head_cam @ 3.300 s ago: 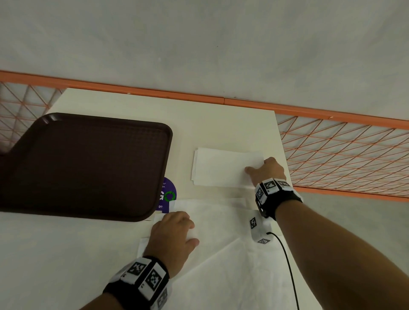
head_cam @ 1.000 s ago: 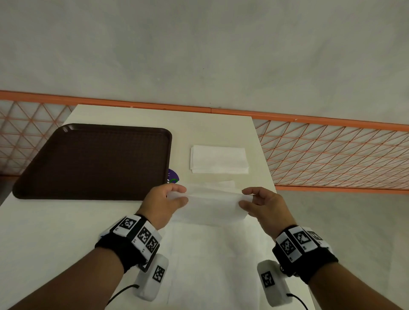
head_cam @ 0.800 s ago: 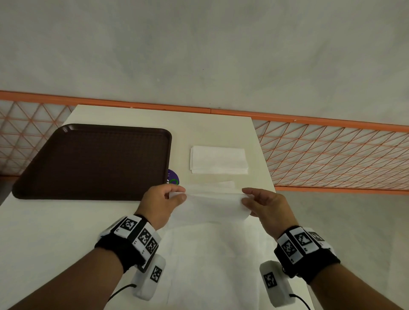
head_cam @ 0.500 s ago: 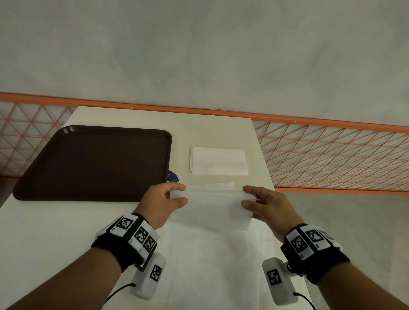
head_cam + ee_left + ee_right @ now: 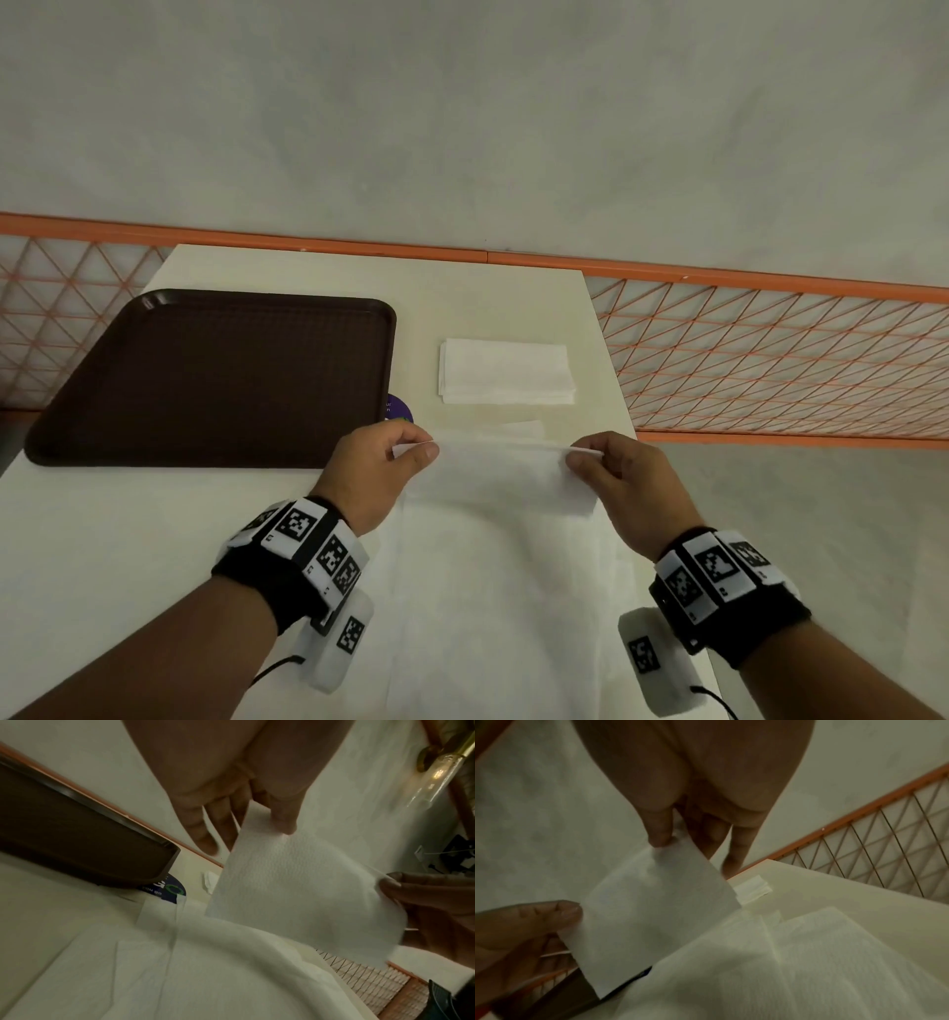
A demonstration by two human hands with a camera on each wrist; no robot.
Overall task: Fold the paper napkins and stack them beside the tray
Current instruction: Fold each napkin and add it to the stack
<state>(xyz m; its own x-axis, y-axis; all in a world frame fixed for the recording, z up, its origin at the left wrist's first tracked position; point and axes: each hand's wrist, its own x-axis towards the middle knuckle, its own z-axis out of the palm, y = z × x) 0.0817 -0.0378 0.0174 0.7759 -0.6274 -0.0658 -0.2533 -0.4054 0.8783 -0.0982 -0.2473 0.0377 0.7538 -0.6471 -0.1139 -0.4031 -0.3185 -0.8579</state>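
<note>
A folded white paper napkin [image 5: 500, 475] [image 5: 295, 892] [image 5: 652, 914] hangs in the air above the table. My left hand [image 5: 377, 465] pinches its upper left corner between thumb and finger, and my right hand [image 5: 616, 473] pinches the upper right corner. Under it lie unfolded white napkins [image 5: 503, 606] [image 5: 180, 963] [image 5: 795, 963], spread flat on the table. A stack of folded napkins [image 5: 506, 371] [image 5: 752, 888] rests just right of the dark brown tray [image 5: 215, 375] [image 5: 77, 841].
The cream table [image 5: 102, 539] ends close to the right of the napkins. An orange mesh railing [image 5: 770, 360] runs behind and to the right. A purple round sticker [image 5: 398, 408] peeks out at the tray's near right corner.
Earlier my right hand lay on the folded stack and my left on the flat sheets. Since then both hands took up one napkin; its lower part has swung toward me.
</note>
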